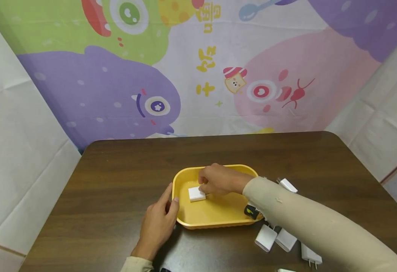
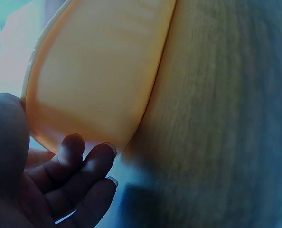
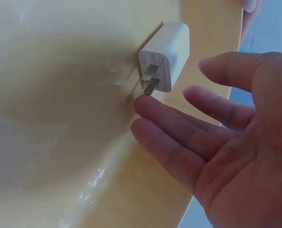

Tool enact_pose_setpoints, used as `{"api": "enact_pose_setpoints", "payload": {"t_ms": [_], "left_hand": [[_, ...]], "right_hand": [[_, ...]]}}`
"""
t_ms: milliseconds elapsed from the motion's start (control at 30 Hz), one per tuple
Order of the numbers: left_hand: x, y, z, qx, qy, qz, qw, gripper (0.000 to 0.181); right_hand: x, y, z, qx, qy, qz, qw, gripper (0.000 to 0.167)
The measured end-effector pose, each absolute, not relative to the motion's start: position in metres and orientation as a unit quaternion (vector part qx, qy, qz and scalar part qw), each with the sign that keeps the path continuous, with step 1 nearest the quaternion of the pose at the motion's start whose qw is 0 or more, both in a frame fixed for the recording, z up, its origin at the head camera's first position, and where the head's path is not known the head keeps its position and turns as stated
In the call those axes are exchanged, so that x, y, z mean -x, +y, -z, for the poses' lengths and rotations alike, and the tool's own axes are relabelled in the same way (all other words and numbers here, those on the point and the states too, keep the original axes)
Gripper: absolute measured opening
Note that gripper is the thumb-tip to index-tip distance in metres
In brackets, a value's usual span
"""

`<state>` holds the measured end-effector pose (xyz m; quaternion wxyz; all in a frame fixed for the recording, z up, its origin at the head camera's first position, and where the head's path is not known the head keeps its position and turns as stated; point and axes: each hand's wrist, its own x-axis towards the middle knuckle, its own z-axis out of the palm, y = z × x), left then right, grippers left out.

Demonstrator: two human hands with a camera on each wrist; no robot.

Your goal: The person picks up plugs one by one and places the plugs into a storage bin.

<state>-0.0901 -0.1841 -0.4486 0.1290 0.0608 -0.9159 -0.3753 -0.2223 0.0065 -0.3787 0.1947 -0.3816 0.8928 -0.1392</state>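
A white plug adapter (image 1: pixel 196 193) lies in the left part of a yellow tray (image 1: pixel 219 223). My right hand (image 1: pixel 223 179) is over the tray beside it. In the right wrist view the adapter (image 3: pixel 172 47) shows two metal prongs, and the fingers of my right hand (image 3: pixel 217 128) are spread next to it, not closed round it; whether a fingertip touches it I cannot tell. My left hand (image 1: pixel 157 223) holds the tray's left end, thumb at the rim. The left wrist view shows its fingers (image 2: pixel 96 164) bent against the tray's outer wall (image 2: pixel 98 71).
Right of the tray, partly under my right forearm, lie several white adapters, among them one near the tray's corner (image 1: pixel 266 238), one at the back (image 1: pixel 288 185) and one in front (image 1: pixel 310 255). A patterned cloth (image 1: pixel 205 113) hangs behind the brown table (image 1: pixel 117 177).
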Motion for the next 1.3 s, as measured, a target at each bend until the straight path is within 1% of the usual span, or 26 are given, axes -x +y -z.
{"api": "enact_pose_setpoints", "payload": {"t_ms": [167,467,567,833,1100,1300], "left_hand": [[0.090,-0.183,0.448,-0.062,-0.914,0.381,0.124,0.049],[0.089,-0.183,0.448,-0.059,-0.912,0.385,0.129,0.046],[0.090,-0.183,0.449,-0.060,-0.910,0.389,0.128,0.044],[0.089,-0.183,0.451,-0.061,-0.907,0.394,0.134,0.037],[0.089,-0.183,0.450,-0.059,-0.908,0.393,0.132,0.033],[0.089,-0.184,0.450,-0.056,-0.910,0.390,0.131,0.032]], "right_hand": [[0.221,0.011,0.377,0.384,0.891,0.142,0.195,0.019],[0.220,0.030,0.371,0.414,0.867,0.194,0.200,0.014],[0.220,0.036,0.366,0.416,0.866,0.199,0.195,0.016],[0.219,0.052,0.362,0.389,0.877,0.210,0.190,0.029],[0.216,0.065,0.364,0.368,0.879,0.234,0.194,0.028],[0.211,0.079,0.359,0.360,0.879,0.262,0.168,0.024]]}}
